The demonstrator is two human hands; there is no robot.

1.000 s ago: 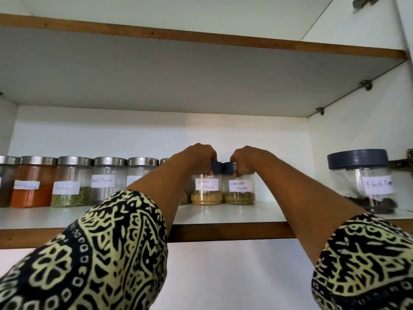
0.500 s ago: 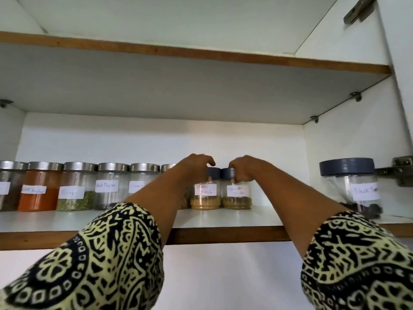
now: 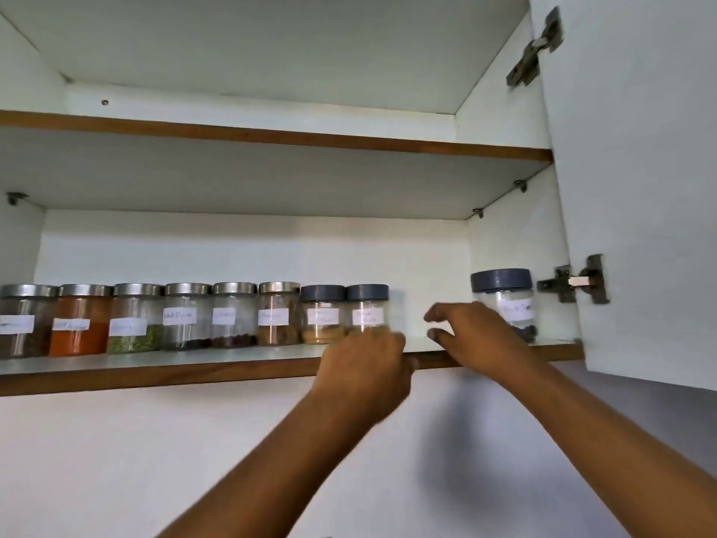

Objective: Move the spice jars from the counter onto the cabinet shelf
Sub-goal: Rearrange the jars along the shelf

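Two small grey-lidded spice jars stand side by side on the cabinet shelf (image 3: 155,372): the garam masala jar (image 3: 322,313) and the coriander jar (image 3: 368,309). My left hand (image 3: 366,365) hangs in front of the shelf edge just below the coriander jar, fingers loosely curled, holding nothing. My right hand (image 3: 471,335) hovers over the shelf to the right of those jars, fingers spread and empty. Behind it stands a larger grey-lidded black pepper jar (image 3: 504,300), partly hidden by the hand.
Several steel-lidded labelled jars (image 3: 178,316) line the shelf to the left. A bare upper shelf (image 3: 271,135) sits above. The open cabinet door (image 3: 640,188) with hinges hangs at the right. A gap of shelf lies between the coriander jar and the pepper jar.
Both hands have let go of the two grey-lidded jars and drawn back toward me. The right hand moved right toward the pepper jar; the view tilted up and shifted left.
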